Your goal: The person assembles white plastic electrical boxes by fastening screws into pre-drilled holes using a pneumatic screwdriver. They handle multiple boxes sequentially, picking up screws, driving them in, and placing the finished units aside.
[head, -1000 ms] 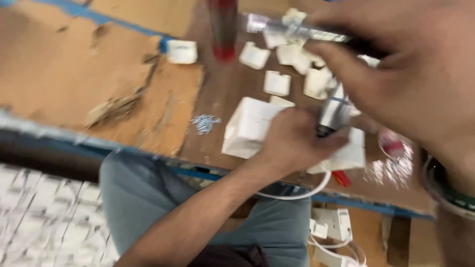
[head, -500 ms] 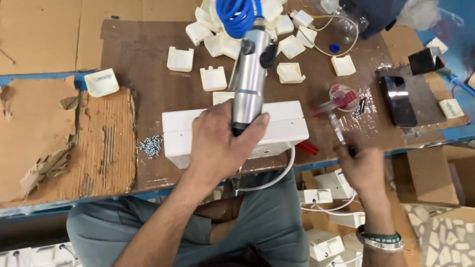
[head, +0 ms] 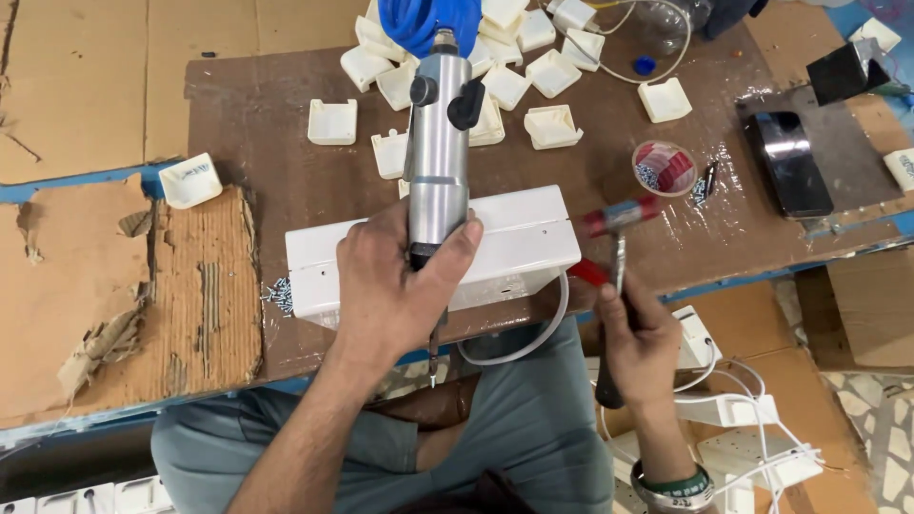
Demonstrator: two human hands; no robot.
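While the left hand (head: 400, 286) grips the driver (head: 438, 162), the white box (head: 514, 238) overhangs the table edge (head: 762, 271).

Left hand (head: 395, 286) around silver power screwdriver (head: 438, 167) — right hand (head: 636, 341) gripping red-handled tool (head: 617, 228).

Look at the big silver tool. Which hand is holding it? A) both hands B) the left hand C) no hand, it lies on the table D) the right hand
B: the left hand wraps around the silver pneumatic screwdriver above the white box, while the right hand holds a red-handled screwdriver.
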